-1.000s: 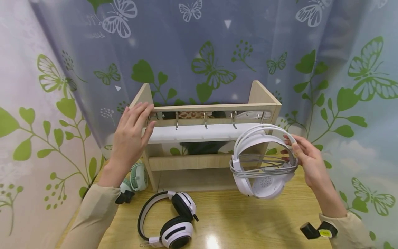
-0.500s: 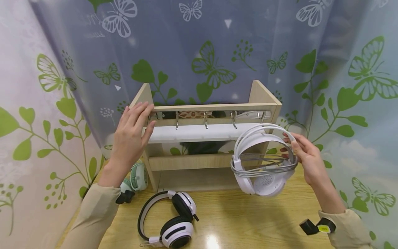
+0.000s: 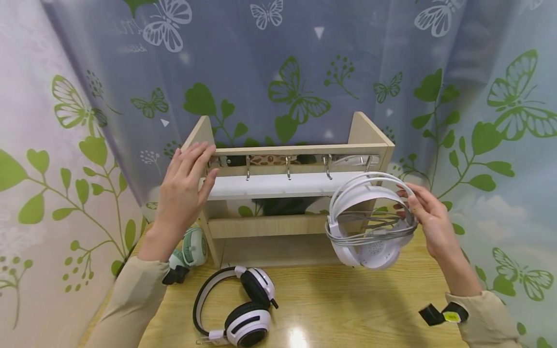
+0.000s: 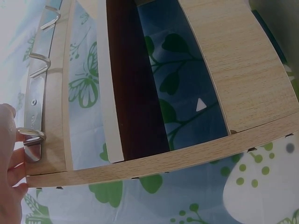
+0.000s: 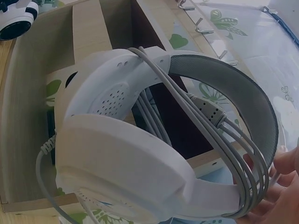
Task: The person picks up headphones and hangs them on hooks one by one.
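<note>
My right hand (image 3: 428, 212) grips the side of the headband of a white headset (image 3: 344, 251) and holds it up in front of the rack's right end. A grey cable (image 5: 219, 144) is wound around the headset, between headband and ear cups. The headband top overlaps the rightmost hook in the head view. My left hand (image 3: 183, 183) rests on the top left corner of the wooden rack (image 3: 278, 227), fingers laid over its edge. Along the rack's upper bar runs a metal strip with several hooks (image 3: 288, 169); the left wrist view shows one hook (image 4: 32, 135) right by my fingers.
A white and black headset (image 3: 248, 333) lies on the wooden table (image 3: 330, 314) in front of the rack. Behind my left forearm a mint green headset (image 3: 193, 246) stands beside the rack's left side. Patterned curtains (image 3: 243, 72) surround the table on three sides.
The white headset and my right hand have risen slightly, with the headset shifting a little right and away from me. My left hand has stayed on the rack corner.
</note>
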A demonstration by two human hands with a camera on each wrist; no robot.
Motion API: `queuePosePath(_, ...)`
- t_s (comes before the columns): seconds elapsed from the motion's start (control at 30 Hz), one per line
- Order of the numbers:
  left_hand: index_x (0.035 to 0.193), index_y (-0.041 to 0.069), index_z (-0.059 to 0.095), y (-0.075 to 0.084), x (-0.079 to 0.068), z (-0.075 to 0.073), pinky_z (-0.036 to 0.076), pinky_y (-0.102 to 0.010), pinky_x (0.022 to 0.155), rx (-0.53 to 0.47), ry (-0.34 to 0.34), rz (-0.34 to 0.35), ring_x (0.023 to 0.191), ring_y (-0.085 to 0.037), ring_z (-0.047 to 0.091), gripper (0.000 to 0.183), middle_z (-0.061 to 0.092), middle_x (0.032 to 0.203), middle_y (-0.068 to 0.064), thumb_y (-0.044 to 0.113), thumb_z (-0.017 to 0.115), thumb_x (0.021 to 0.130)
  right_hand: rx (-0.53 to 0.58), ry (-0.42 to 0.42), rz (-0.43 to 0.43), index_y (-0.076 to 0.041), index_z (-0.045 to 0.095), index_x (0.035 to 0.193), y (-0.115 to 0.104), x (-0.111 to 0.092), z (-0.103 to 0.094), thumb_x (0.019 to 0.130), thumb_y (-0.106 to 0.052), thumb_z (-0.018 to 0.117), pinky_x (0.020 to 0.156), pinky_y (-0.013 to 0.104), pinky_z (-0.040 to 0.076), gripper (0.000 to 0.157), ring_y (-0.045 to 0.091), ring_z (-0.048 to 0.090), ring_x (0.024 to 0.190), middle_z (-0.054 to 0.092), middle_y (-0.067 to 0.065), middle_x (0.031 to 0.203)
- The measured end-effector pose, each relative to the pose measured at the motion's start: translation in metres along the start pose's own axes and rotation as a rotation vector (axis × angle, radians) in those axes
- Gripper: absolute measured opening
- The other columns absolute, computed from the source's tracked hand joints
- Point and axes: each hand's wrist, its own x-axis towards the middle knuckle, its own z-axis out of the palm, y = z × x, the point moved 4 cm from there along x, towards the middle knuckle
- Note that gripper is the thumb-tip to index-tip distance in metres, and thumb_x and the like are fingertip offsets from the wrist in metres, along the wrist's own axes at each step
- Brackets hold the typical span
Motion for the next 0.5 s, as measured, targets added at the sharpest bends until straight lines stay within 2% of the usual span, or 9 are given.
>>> queuePosePath(0.17,0.146,0.003,0.053,0.0007,-0.0007,0.0002,0.022,-0.048,0.125,-0.014,0.003,0.000,0.139,-0.036,0.046,0.046,0.055,0.145,-0.019,0.027,0.056,0.106,-0.015,-0.006,0.002,-0.013,0.059,0.137,0.0020,-0.0001,-0.0014,0.108,-0.016,0.048,0.082,0.015,0.056,0.032,0.003,0.069,0.098,0.068,-0.010,0.115)
queuePosePath(0.27,0.146,0.004,0.053,0.0013,-0.0006,-0.0002,0.022,-0.048,0.125,-0.027,0.014,-0.002,0.139,-0.036,0.046,0.050,0.055,0.145,-0.019,0.016,0.065,0.099,-0.016,-0.017,-0.011,-0.012,0.057,0.139,0.0029,0.0006,-0.0027,0.108,-0.015,0.047,0.083,0.015,0.056,0.033,0.004,0.070,0.097,0.067,-0.009,0.115)
queuePosePath(0.5,0.145,0.003,0.054,0.0012,0.0003,-0.0004,0.022,-0.048,0.125,-0.024,0.018,0.001,0.139,-0.037,0.047,0.050,0.055,0.145,-0.019,0.015,0.066,0.099,0.025,-0.035,-0.039,-0.011,0.056,0.143,0.0041,0.0019,-0.0057,0.108,-0.010,0.045,0.087,0.015,0.055,0.036,0.003,0.067,0.105,0.068,-0.008,0.119)
